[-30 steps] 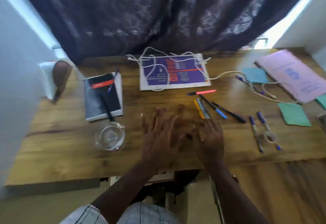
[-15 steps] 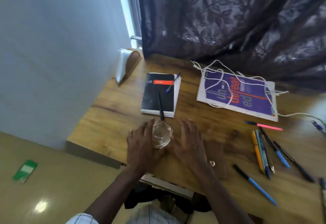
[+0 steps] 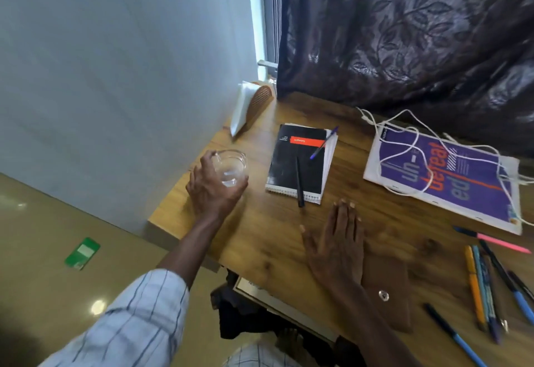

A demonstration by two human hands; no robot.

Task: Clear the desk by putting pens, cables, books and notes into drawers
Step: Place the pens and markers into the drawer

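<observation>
My left hand [image 3: 212,186] is closed around a clear glass ashtray [image 3: 231,167] near the desk's left edge. Flat on the wood below a black spiral notebook [image 3: 294,158] rests my right hand [image 3: 336,244], fingers spread, holding nothing. A black pen [image 3: 299,181] and a blue pen [image 3: 323,142] lie on that notebook. Further right lies a purple book [image 3: 439,177] with a white cable [image 3: 410,147] draped over it. Several pens [image 3: 488,285] and a pink highlighter [image 3: 497,241] are scattered at the right. A brown wallet [image 3: 390,285] sits beside my right wrist.
A wooden napkin holder with white napkins [image 3: 251,106] stands at the desk's back left corner against the wall. A dark curtain [image 3: 404,34] hangs behind the desk [image 3: 274,236]. A green card [image 3: 82,252] lies on the floor to the left.
My left hand took hold of the glass ashtray and carried it left toward the desk's edge. My right hand came off the ashtray and settled flat on the desk. The view swung left.
</observation>
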